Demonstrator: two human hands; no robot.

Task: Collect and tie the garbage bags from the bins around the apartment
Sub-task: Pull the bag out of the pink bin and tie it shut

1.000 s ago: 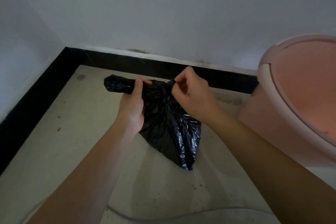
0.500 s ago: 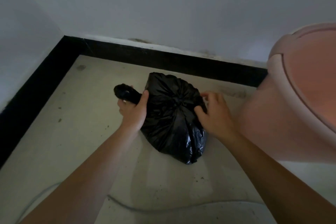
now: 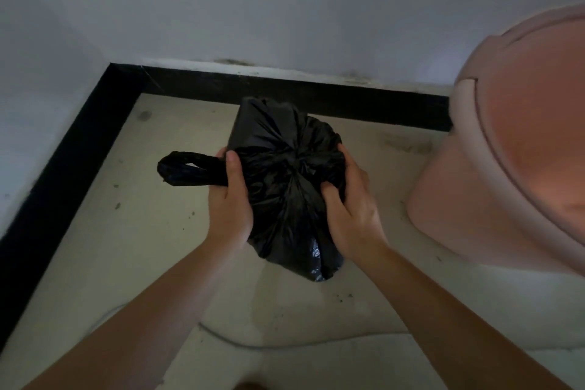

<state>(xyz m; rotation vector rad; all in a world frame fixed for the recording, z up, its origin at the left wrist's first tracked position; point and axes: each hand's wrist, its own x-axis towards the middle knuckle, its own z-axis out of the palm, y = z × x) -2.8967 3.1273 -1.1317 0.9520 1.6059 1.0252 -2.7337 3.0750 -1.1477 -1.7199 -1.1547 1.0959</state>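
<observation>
Head view: black garbage bag (image 3: 281, 180) gripped between left hand (image 3: 228, 199) and right hand (image 3: 349, 215).

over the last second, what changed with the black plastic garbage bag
The right hand let go of the pinched end and now grips the black plastic garbage bag on its right side. The left hand still grips its loop handle. The round pink plastic bin stayed.

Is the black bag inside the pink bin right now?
No, the left hand and right hand grip the bag out in the open, to the left of the bin.
</observation>
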